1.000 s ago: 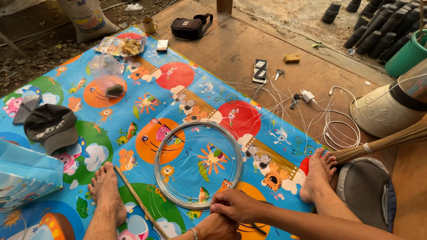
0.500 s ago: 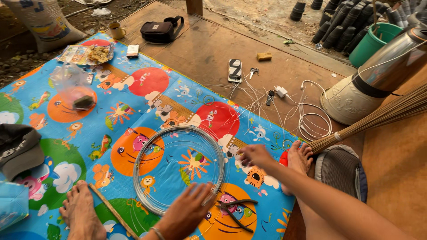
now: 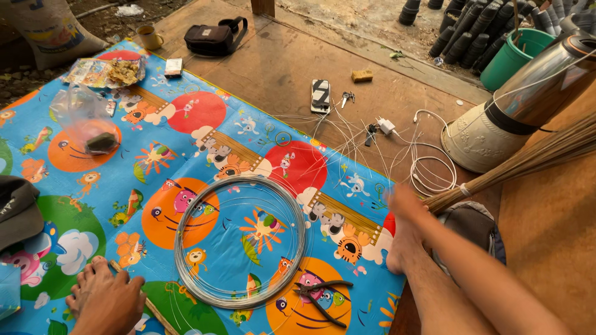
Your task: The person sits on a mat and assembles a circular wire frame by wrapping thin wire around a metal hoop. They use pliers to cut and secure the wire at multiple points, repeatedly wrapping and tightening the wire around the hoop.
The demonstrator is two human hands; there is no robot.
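A round coil of thin grey wire (image 3: 239, 242) lies flat on the colourful cartoon mat (image 3: 186, 111). Black-handled pliers (image 3: 320, 299) lie just below its right edge. My left hand (image 3: 108, 304) rests on my left foot (image 3: 84, 282) at the bottom left, fingers apart and holding nothing, beside a thin stick (image 3: 155, 312). My right hand (image 3: 400, 197) is blurred. It reaches out past my right foot (image 3: 403, 248) to the mat's right edge, near loose wire strands (image 3: 347, 142) and the tip of a straw broom (image 3: 528, 160). Nothing shows in it.
On the wooden floor lie a phone (image 3: 320, 96), keys (image 3: 347, 97), a charger (image 3: 385, 126) with a coiled white cable (image 3: 434, 167), a metal pot (image 3: 528, 93), a green bucket (image 3: 515, 49) and a black pouch (image 3: 214, 37). A grey bag (image 3: 472, 223), dark cap (image 3: 18, 211) and plastic bag (image 3: 87, 118) lie near.
Both hands have left the coil's lower edge. My left hand drew back onto my left foot. My right hand swung right, out past my right foot toward the broom.
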